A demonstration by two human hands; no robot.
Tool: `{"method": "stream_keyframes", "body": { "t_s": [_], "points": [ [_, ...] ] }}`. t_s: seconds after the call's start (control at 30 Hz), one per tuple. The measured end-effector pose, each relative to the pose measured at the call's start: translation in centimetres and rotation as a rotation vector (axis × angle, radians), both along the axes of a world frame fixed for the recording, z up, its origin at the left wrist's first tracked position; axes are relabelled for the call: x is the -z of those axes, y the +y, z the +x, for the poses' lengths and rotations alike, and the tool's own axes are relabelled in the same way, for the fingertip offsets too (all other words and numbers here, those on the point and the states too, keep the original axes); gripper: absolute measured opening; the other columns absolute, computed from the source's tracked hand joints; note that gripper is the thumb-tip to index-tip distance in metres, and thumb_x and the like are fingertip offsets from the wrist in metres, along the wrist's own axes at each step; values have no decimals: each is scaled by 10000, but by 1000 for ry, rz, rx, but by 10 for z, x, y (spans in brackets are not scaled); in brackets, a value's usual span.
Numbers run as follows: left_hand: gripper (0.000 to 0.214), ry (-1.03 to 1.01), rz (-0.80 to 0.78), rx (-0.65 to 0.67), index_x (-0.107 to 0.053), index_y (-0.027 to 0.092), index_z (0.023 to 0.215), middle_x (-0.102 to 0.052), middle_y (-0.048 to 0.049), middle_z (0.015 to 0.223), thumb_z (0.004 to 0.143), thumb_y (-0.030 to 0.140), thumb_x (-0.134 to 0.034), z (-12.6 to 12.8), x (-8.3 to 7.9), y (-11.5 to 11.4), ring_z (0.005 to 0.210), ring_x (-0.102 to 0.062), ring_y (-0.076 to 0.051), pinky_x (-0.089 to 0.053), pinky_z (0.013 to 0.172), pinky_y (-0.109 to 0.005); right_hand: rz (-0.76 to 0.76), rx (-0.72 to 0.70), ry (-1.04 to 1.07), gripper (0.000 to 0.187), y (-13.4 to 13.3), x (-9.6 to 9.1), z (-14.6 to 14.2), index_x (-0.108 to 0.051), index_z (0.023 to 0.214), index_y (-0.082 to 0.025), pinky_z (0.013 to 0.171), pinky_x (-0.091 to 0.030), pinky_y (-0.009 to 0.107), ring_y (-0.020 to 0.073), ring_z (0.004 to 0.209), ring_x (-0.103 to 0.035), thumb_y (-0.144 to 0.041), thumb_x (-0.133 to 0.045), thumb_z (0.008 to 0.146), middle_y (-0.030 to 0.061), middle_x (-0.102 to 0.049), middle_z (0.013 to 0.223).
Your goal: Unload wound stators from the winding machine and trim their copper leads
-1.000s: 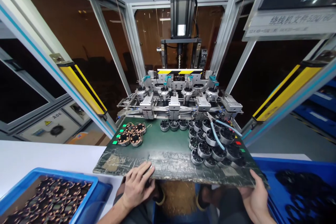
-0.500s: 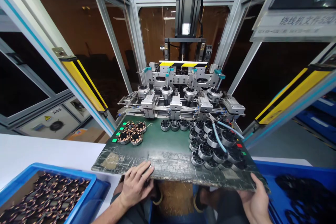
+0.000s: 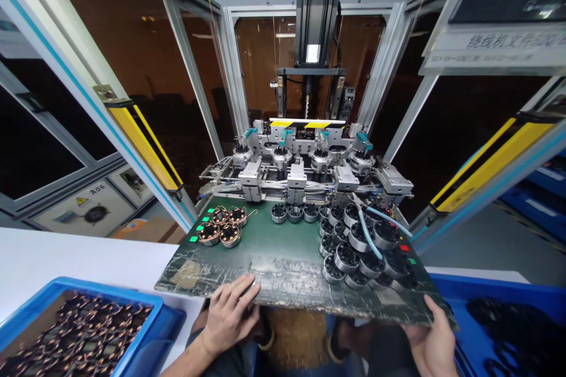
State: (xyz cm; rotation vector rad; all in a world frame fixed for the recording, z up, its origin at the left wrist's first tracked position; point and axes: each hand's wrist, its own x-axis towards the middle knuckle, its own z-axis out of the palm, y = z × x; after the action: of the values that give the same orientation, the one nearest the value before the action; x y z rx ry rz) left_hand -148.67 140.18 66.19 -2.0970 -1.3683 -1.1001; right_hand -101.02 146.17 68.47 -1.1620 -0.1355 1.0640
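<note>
My left hand (image 3: 232, 311) lies on the front edge of a green worn board (image 3: 283, 271), fingers stretched flat over the edge and holding nothing. At the board's right front corner, my right hand (image 3: 432, 336) grips the edge, thumb on top and fingers underneath. Copper-wound stator cores (image 3: 220, 227) sit in a small group at the board's left. Unwound black-and-silver stator cores (image 3: 347, 257) are stacked on the right, with a few more in a row at the back. Pliers (image 3: 369, 230) with light blue handles lie across the stack.
Behind the board stands a winding machine with several spindles (image 3: 282, 158), a striped bar (image 3: 307, 124) and a motor (image 3: 317, 23). Yellow light curtains (image 3: 145, 144) flank it. A blue bin (image 3: 157, 300) of wound cores is left; another blue bin (image 3: 495, 283) with black parts is right.
The machine's striped bar and its plate have come down closer to the spindles, showing more of the screw above. My hands have stayed where they were on the board.
</note>
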Motion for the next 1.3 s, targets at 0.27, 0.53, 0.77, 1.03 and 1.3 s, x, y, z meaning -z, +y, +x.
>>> {"method": "stream_keyframes", "body": {
  "t_s": [0.27, 0.53, 0.77, 1.03, 1.3],
  "points": [
    [607, -1, 10, 1, -672, 367, 1591, -845, -47, 1364, 1002, 373, -820, 1, -2, -1, 1253, -763, -266, -475, 1074, -420, 1, 7, -18, 571, 0, 3, 1, -824, 1223, -241, 899, -709, 397, 232, 862, -826, -423, -937, 694, -36, -877, 993],
    [458, 3, 11, -5, -744, 336, 1467, -851, -58, 1361, 1014, 371, -807, -1, 0, 0, 1238, -781, -269, -485, 1053, -433, -12, 9, -1, 567, 0, 9, 4, -829, 1235, -236, 855, -712, 395, 248, 883, -828, -419, -933, 709, -9, -886, 1064],
    [441, 12, 23, -5, -752, 324, 1443, -856, -63, 1347, 1011, 382, -817, -2, 3, 0, 1232, -791, -268, -497, 1049, -436, -13, 2, -35, 614, 0, 9, 4, -807, 1279, -230, 897, -719, 440, 293, 975, -848, -460, -914, 719, -3, -884, 1054],
    [414, 8, 21, -3, -756, 318, 1439, -854, -62, 1356, 1032, 382, -796, -1, 2, 2, 1237, -783, -271, -482, 1053, -444, -14, 6, -32, 588, 1, 1, -1, -816, 1224, -220, 903, -717, 466, 297, 889, -846, -452, -922, 694, 5, -883, 1011],
    [445, 2, 19, 2, -750, 328, 1458, -853, -57, 1358, 1022, 391, -812, -1, 1, 0, 1233, -782, -268, -485, 1051, -437, -1, -5, -21, 608, -1, 1, 0, -818, 1236, -225, 905, -720, 469, 300, 895, -849, -447, -944, 684, -7, -883, 998]
  ]
}}
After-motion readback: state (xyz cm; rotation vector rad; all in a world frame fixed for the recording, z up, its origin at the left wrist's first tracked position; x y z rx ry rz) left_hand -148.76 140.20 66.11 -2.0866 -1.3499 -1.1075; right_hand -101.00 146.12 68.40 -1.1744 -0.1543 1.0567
